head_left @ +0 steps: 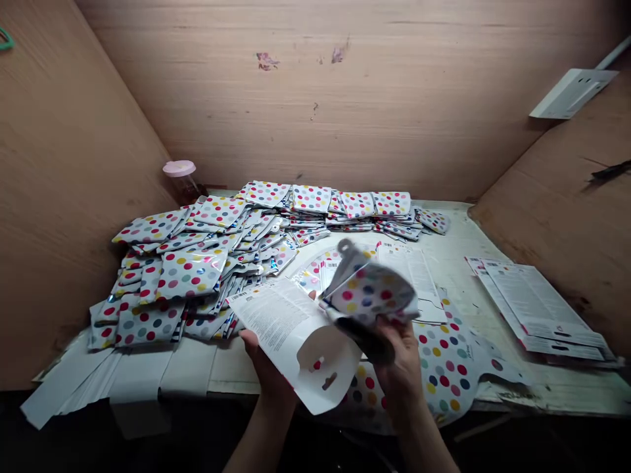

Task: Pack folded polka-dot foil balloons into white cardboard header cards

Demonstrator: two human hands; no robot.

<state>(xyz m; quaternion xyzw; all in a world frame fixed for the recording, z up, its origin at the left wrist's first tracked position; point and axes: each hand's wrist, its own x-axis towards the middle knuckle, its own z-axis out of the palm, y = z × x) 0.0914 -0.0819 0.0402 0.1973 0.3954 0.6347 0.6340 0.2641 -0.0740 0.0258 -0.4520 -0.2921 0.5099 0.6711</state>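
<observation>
Nearest, the left hand (277,378) pinches a white printed card (276,322) between thumb and fingers, its rounded end with the hang slot tilted down toward the front edge. The right hand (401,358) grips a dotted bundle (369,292) with its fingers closed on it, above the worktop (458,243) and just beside the card; a dark part (362,335) of it is too blurred to name. This piece looks unfinished, since card and bundle are apart. Under the hands lies a flat dotted sheet (446,368), and pale strips (138,374) hang over the front edge at the left. Loose cards (417,279) lie just beyond the bundle and a stack of cards (542,302) rests at the right, seemingly unused. Much appears done: folded dotted packets (192,272) are heaped on the left, and a row of packets (315,199) runs along the back. Behind the heap stands a pink-lidded jar (180,169). Wood-grained panels (315,131) close in the stained worktop, a white socket plate (574,94) fixed at the right.
</observation>
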